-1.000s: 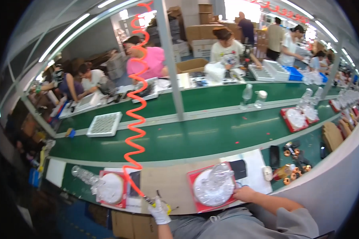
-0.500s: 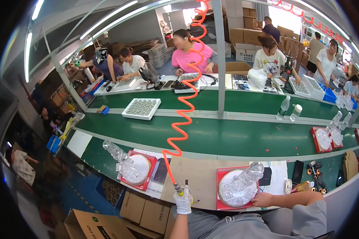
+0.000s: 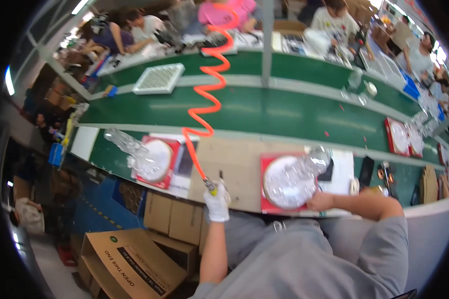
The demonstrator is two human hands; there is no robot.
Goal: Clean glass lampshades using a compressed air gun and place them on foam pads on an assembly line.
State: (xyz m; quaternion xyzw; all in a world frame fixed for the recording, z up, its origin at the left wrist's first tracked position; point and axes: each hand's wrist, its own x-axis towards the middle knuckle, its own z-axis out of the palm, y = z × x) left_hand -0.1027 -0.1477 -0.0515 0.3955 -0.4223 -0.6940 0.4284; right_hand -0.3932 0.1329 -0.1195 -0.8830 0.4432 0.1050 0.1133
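My left hand [image 3: 217, 203], in a white glove, is closed around an air blow gun [image 3: 211, 187] at the end of an orange coiled hose [image 3: 203, 109]. To its right, a clear glass-like piece with a tall neck [image 3: 288, 184] leans on a round pale board over a red tray [image 3: 267, 203]. At the tray's lower right corner is my bare right hand [image 3: 321, 200], its fingers curled in against the edge. What those fingers grip is hidden and blurred. Brown cardboard [image 3: 234, 162] covers the bench between the hands.
Left on the bench, another clear piece [image 3: 147, 158] stands on a red tray [image 3: 175, 149]. A green conveyor [image 3: 284, 115] runs beyond, carrying a white tray [image 3: 159, 78] and two bottles. Open cardboard boxes [image 3: 129, 259] stand below left. Several co-workers sit across the belt.
The view has tilted downward, so the bench sits higher in the picture and more of my lap shows. Both hands keep about the same places beside the bench things.
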